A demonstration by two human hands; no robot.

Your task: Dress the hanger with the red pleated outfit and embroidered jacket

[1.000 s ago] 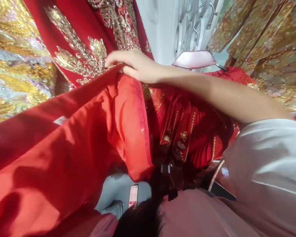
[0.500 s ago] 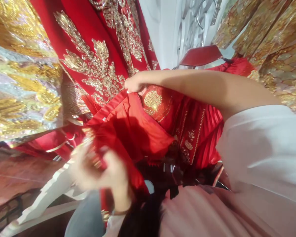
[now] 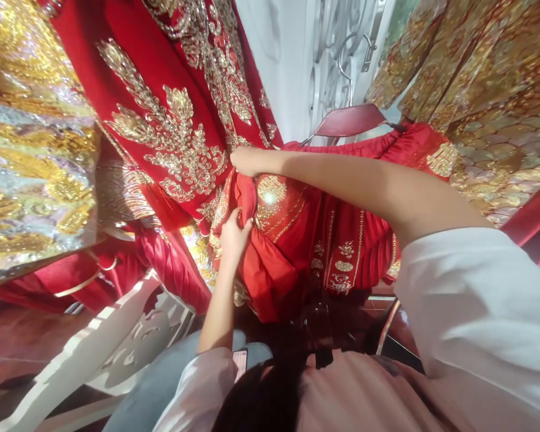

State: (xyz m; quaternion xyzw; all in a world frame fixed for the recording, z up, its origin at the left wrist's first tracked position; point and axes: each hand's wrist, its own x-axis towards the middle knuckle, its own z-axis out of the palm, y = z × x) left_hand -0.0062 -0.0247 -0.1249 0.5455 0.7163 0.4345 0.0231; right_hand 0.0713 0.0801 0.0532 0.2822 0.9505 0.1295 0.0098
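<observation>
From afar, I see my right hand (image 3: 245, 161) closed on the top of the red cloth (image 3: 270, 270), maybe so it won't drop. My left hand (image 3: 235, 235) pinches it lower down. It hangs beside a red dress (image 3: 346, 234), which a hanger (image 3: 353, 122) holds up.

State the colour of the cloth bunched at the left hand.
The cloth is bright red; it shows best in the head view.
</observation>
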